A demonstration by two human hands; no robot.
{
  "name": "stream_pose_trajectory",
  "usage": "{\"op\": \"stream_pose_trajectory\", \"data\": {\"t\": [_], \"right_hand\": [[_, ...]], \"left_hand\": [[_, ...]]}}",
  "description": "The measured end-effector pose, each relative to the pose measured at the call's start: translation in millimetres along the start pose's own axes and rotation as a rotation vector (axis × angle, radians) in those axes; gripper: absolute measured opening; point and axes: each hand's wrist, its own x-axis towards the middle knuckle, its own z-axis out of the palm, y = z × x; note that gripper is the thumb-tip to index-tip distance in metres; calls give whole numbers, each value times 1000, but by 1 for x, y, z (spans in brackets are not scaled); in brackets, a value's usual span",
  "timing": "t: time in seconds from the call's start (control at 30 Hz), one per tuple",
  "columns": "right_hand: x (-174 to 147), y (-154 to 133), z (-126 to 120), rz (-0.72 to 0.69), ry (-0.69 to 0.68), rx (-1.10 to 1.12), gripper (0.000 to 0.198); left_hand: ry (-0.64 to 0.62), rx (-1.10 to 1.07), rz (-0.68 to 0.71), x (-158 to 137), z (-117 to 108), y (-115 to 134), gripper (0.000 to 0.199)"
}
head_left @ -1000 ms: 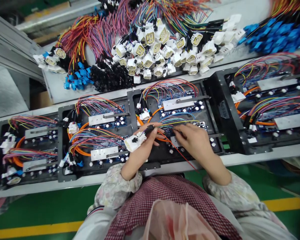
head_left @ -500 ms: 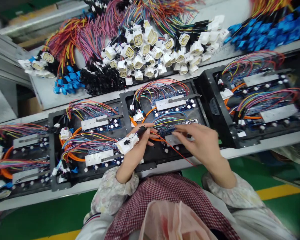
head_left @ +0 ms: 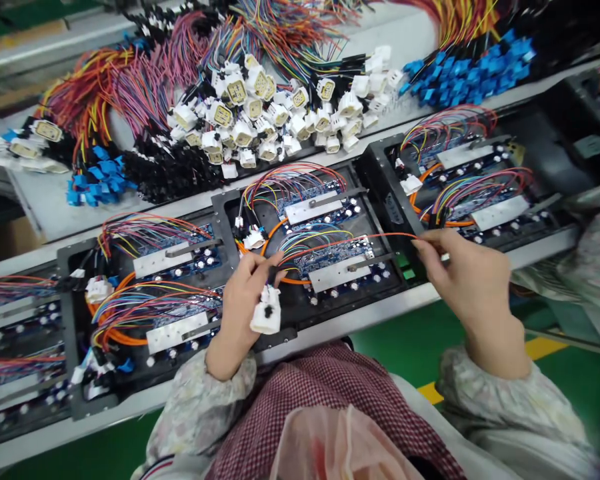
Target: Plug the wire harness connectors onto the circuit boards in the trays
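Left hand (head_left: 240,290): fingers closed on wire harness (head_left: 275,272); white connector (head_left: 267,316) hung below, over near side of tray (head_left: 293,310). Centre: circuit board (head_left: 305,262), fitted in tray. Red wire (head_left: 390,234): stretched above board, between the hands. Right hand (head_left: 465,283): red wire pinched between fingers. Step, as judged: one wire singled out and straightened. Next move: harness to be held steady, wire to be guided without tugging.

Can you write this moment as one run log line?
left hand: holding wire bundle with white connector | right hand: pinching red wire, stretched above circuit board | circuit board: in black tray
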Motion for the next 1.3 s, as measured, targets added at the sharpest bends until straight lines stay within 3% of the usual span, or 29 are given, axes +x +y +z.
{"op": "stream_pose_trajectory", "data": {"t": [0.1,0.2,0.4,0.53,0.77,0.83,0.87,0.93,0.97,1.03,1.1,1.2,1.3], "right_hand": [[12,-3,16,-61,-81,39,32],[17,-8,31,-82,-161,28,31],[22,-7,35,-38,-233,61,30],[30,-8,33,9,-296,137,30],[34,8,24,10,-441,285,40],[49,8,11,-32,-386,331,51],[62,1,3,-96,-278,304,58],[99,-32,-12,-268,-73,191,66],[122,-58,-19,-372,-13,174,70],[170,-126,-25,-538,-9,141,58],[216,-203,-18,-615,-59,51,40],[266,-303,13,-792,-186,-38,37],[289,-359,44,-920,-257,-63,34]], "left_hand": [[-118,305,210,-5,-4,-7,48],[-225,469,297,-7,-8,-8,60],[-242,531,295,-8,-7,-5,47],[-218,438,208,-9,-2,-7,41],[-196,43,35,-18,-5,-3,41],[-193,-47,44,-24,-6,1,49],[-184,-71,55,-27,-5,2,57],[-140,-48,57,-32,0,3,67],[-126,-15,44,-34,2,3,62],[-121,19,10,-38,6,3,52],[-118,-14,-9,-41,7,4,54],[-97,-81,-9,-45,5,5,60],[-87,-88,-23,-47,4,5,58]]}}
